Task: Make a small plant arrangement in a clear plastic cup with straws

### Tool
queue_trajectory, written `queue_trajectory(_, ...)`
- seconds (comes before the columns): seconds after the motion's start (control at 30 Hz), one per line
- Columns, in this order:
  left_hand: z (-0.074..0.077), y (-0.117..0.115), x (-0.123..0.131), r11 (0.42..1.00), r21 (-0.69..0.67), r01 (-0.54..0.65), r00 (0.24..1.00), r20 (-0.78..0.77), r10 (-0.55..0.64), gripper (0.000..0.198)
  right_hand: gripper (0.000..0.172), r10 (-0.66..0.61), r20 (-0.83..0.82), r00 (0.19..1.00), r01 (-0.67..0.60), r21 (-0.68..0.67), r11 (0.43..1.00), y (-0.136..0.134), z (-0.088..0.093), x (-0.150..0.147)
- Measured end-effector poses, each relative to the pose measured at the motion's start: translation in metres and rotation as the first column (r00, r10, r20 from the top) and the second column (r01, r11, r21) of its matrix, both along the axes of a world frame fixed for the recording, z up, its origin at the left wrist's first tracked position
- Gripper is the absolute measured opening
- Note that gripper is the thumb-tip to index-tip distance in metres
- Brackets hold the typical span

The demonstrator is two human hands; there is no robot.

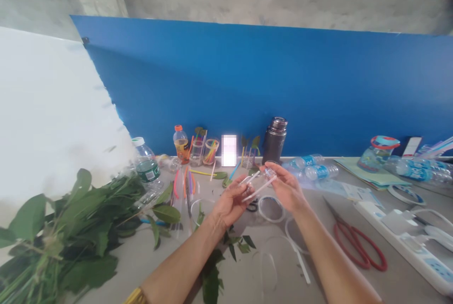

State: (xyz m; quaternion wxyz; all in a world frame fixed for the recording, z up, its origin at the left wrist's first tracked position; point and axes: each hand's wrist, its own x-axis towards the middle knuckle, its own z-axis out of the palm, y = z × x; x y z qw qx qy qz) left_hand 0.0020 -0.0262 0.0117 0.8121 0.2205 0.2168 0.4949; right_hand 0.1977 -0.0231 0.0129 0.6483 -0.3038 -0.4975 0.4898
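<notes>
Just above the table, both hands hold a clear plastic piece (257, 182), perhaps part of a cut bottle, with thin white straws or strips along it. My left hand (230, 201) closes its fingers and thumb on the left end. At the other end, my right hand (286, 188) pinches the piece near its top. The exact finger contacts are partly hidden. Below the hands lies a roll of clear tape or tubing (272, 208). Cut leaves (244, 243) are scattered beneath my left forearm.
A heap of leafy branches (71, 228) covers the left side. Red-handled scissors (357, 242) and a white power strip (406, 252) lie right. A dark thermos (275, 141), an orange-capped bottle (181, 146) and cups of straws (211, 152) stand before the blue partition (247, 72).
</notes>
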Motion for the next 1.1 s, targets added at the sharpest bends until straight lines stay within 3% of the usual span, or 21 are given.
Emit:
queue_trajectory(0.4,0.004,-0.001,0.000,0.999,0.042,0.024,0.999,-0.033,-0.022,0.035,0.050,-0.006,-0.047,0.999,0.007,0.014,1.000,0.001,0.005,0.002)
queue_trajectory(0.53,0.001,0.005,0.000,0.999,-0.037,-0.001,0.999,-0.039,0.000,0.016,0.048,-0.032,-0.067,0.997,0.032,-0.006,0.999,0.002,0.006,0.004)
queue_trajectory(0.67,-0.007,0.016,-0.003,0.989,-0.121,-0.086,0.984,-0.167,0.065,0.022,0.044,-0.094,-0.092,0.991,0.093,-0.024,0.995,0.003,0.006,0.007)
queue_trajectory(0.93,-0.011,0.014,-0.005,0.943,0.305,-0.134,0.920,-0.316,0.233,0.030,0.046,-0.261,0.058,0.964,0.263,-0.033,0.964,0.004,0.005,0.006)
queue_trajectory(1.1,-0.016,0.008,0.003,0.845,0.514,-0.144,0.754,-0.496,0.430,0.039,0.047,-0.375,0.223,0.900,0.384,0.002,0.923,0.004,0.006,0.002)
